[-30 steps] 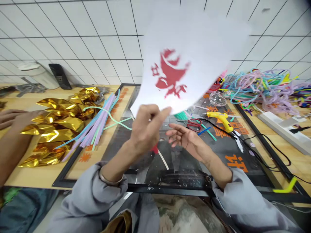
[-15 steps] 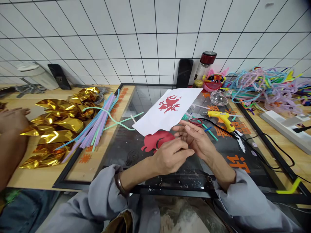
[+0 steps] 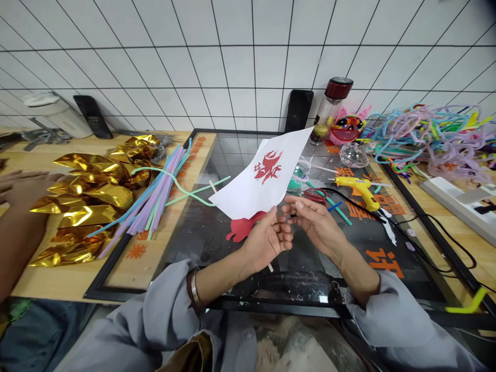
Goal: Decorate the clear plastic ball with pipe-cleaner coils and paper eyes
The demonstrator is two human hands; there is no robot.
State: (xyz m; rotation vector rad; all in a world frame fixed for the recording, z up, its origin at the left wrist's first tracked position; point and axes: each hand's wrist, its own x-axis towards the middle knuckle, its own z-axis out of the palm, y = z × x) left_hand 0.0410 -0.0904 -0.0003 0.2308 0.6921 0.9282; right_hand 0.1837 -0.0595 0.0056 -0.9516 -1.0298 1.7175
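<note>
A white sheet of paper [image 3: 248,194] with a red printed figure [image 3: 268,166] tilts up over the glass, its right side curled upward. My left hand [image 3: 265,240] is just below the sheet's lower edge, palm showing, fingers loosely bent and apart, nothing visible in them. My right hand [image 3: 315,222] faces it, thumb and fingers apart, with its fingertips at the sheet's lower right edge. Whether they touch the sheet I cannot tell. Under the sheet and partly behind my left hand lies a red cut-out shape [image 3: 240,228]. A small pale strip [image 3: 270,267] shows below my left hand.
On the left lie gold foil [image 3: 87,196] and a bundle of pipe cleaners [image 3: 155,191], near another person's arm [image 3: 23,206]. To the right are a yellow glue gun [image 3: 360,190] with its cord, a power strip [image 3: 461,199], a bottle [image 3: 329,108] and tangled pipe cleaners [image 3: 426,134].
My left hand has turned palm up and its fingers have loosened from a closed pose. The sheet's right corner has risen and curled leftward. The pale strip has come into view.
</note>
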